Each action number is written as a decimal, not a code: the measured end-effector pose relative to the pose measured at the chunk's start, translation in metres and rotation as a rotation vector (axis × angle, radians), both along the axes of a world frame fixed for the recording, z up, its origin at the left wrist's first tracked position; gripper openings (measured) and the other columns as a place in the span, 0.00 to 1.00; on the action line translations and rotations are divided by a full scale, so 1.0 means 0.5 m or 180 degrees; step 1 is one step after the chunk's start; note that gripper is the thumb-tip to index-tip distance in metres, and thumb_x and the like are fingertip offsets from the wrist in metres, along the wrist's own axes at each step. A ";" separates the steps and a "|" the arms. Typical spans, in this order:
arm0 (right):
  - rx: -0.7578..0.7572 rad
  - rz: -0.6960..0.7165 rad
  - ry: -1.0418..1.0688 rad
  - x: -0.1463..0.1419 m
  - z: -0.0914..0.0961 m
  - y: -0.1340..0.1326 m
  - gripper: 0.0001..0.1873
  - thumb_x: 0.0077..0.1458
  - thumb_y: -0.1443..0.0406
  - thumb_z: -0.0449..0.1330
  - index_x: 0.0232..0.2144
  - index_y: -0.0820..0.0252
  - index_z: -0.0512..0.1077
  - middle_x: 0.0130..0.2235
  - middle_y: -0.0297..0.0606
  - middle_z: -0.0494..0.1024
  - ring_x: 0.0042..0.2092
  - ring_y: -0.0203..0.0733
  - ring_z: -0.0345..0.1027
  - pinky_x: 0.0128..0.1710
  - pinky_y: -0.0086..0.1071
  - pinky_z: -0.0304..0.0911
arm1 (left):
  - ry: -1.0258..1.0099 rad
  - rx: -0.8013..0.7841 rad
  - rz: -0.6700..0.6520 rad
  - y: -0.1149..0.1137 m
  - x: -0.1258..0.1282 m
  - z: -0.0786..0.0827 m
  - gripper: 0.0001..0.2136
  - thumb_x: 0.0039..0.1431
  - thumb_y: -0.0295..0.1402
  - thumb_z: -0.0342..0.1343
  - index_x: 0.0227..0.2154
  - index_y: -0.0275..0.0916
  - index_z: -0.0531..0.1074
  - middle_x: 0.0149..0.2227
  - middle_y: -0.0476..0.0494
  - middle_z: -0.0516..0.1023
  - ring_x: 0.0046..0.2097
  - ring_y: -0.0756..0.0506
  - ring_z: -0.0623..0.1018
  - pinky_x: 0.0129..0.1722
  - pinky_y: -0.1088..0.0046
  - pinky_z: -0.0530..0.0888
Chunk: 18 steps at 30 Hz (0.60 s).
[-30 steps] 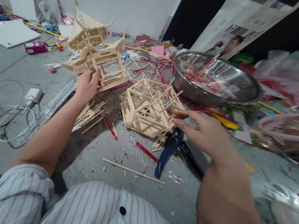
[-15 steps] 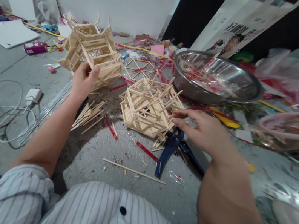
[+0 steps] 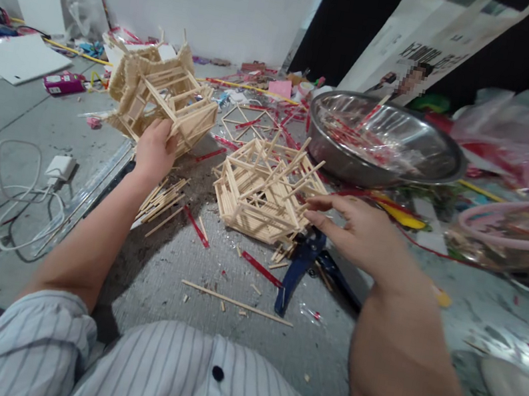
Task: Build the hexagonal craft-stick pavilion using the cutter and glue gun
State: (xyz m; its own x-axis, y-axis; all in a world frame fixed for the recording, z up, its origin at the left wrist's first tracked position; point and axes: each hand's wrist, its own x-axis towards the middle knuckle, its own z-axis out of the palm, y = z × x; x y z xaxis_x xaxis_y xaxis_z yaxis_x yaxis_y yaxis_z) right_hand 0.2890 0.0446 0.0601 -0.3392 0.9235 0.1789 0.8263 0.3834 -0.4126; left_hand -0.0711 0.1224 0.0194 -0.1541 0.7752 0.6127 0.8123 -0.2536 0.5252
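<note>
My left hand (image 3: 157, 148) is closed on the lower front of a tall wooden-stick model (image 3: 171, 91), which is tilted to the left. Its fingertips are partly hidden by the sticks. To its right a lower, many-sided wooden-stick frame (image 3: 265, 191) rests on the table, with several sticks poking up from it. My right hand (image 3: 350, 229) has thumb and forefinger at the right corner of this frame, gripping its edge lightly. Blue-handled pliers (image 3: 301, 268) lie just below that hand. A pile of loose sticks (image 3: 162, 201) lies beneath my left hand.
A steel basin (image 3: 381, 167) with red-and-clear wrappers stands behind the frame. A pink-rimmed basket (image 3: 519, 217) is at the right. White cables and a charger (image 3: 60, 169) lie at the left. One long stick (image 3: 237, 303) and red strips (image 3: 260, 268) lie in front.
My left hand has turned and shifted slightly right, and the tall model has tipped further to the left. My right hand and the lower frame stay in place.
</note>
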 end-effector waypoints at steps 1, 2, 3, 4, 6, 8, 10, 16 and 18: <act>0.0011 0.0011 0.0003 0.000 0.000 0.000 0.19 0.58 0.49 0.52 0.38 0.53 0.75 0.41 0.45 0.80 0.43 0.57 0.74 0.42 0.50 0.67 | 0.0044 0.0023 -0.0032 -0.001 0.003 -0.001 0.08 0.52 0.21 0.54 0.26 0.39 0.62 0.34 0.43 0.71 0.44 0.40 0.74 0.50 0.62 0.69; 0.0030 0.0021 0.0013 0.000 -0.001 0.000 0.19 0.58 0.49 0.52 0.38 0.53 0.75 0.41 0.45 0.80 0.43 0.57 0.74 0.42 0.49 0.67 | 0.0091 0.0047 -0.0073 -0.003 0.005 -0.002 0.07 0.53 0.22 0.54 0.26 0.39 0.63 0.33 0.43 0.71 0.43 0.41 0.73 0.49 0.63 0.69; 0.0051 0.0033 0.0023 0.000 -0.001 0.000 0.19 0.58 0.49 0.52 0.38 0.53 0.76 0.41 0.44 0.81 0.43 0.56 0.74 0.41 0.49 0.67 | 0.0137 0.0063 -0.0119 -0.005 0.008 -0.003 0.07 0.54 0.24 0.54 0.26 0.40 0.63 0.33 0.43 0.71 0.42 0.41 0.73 0.48 0.64 0.70; 0.0071 0.0042 0.0031 0.000 -0.002 0.000 0.19 0.58 0.50 0.53 0.38 0.53 0.76 0.41 0.44 0.81 0.43 0.56 0.74 0.41 0.48 0.67 | 0.0182 0.0064 -0.0163 -0.006 0.010 -0.005 0.06 0.54 0.25 0.54 0.25 0.40 0.63 0.33 0.43 0.70 0.41 0.41 0.73 0.47 0.65 0.70; 0.0095 0.0033 0.0034 0.000 -0.001 0.000 0.19 0.57 0.51 0.54 0.38 0.55 0.76 0.41 0.44 0.81 0.43 0.55 0.74 0.42 0.47 0.67 | 0.0263 0.0029 -0.0246 -0.008 0.013 -0.008 0.06 0.55 0.27 0.54 0.25 0.40 0.63 0.33 0.43 0.70 0.39 0.42 0.73 0.45 0.66 0.69; 0.0088 -0.0011 0.0014 -0.001 0.000 0.000 0.18 0.57 0.52 0.55 0.39 0.56 0.77 0.41 0.45 0.81 0.43 0.54 0.74 0.43 0.47 0.67 | 0.0309 -0.0023 -0.0366 -0.006 0.010 -0.012 0.05 0.55 0.28 0.54 0.25 0.40 0.64 0.32 0.43 0.70 0.39 0.42 0.73 0.43 0.67 0.69; 0.0055 -0.0053 -0.0010 -0.001 0.001 -0.001 0.18 0.57 0.52 0.55 0.39 0.56 0.77 0.41 0.45 0.81 0.43 0.54 0.75 0.43 0.47 0.67 | 0.0305 -0.0053 -0.0534 0.001 -0.001 -0.016 0.05 0.55 0.30 0.55 0.25 0.40 0.66 0.32 0.43 0.70 0.39 0.42 0.73 0.42 0.68 0.68; 0.0076 -0.0019 -0.0065 0.002 -0.003 0.001 0.17 0.57 0.53 0.55 0.40 0.55 0.77 0.41 0.43 0.81 0.43 0.53 0.74 0.43 0.46 0.67 | -0.0002 -0.0222 -0.0994 0.023 -0.069 -0.005 0.05 0.50 0.35 0.57 0.26 0.40 0.73 0.24 0.47 0.69 0.30 0.46 0.69 0.34 0.72 0.66; 0.0151 -0.0025 -0.0053 0.004 -0.007 0.002 0.16 0.57 0.53 0.56 0.40 0.54 0.77 0.41 0.42 0.81 0.42 0.52 0.74 0.43 0.45 0.67 | -0.0295 -0.0414 -0.1017 0.022 -0.087 0.005 0.05 0.48 0.35 0.59 0.23 0.39 0.73 0.22 0.49 0.67 0.28 0.48 0.67 0.31 0.73 0.64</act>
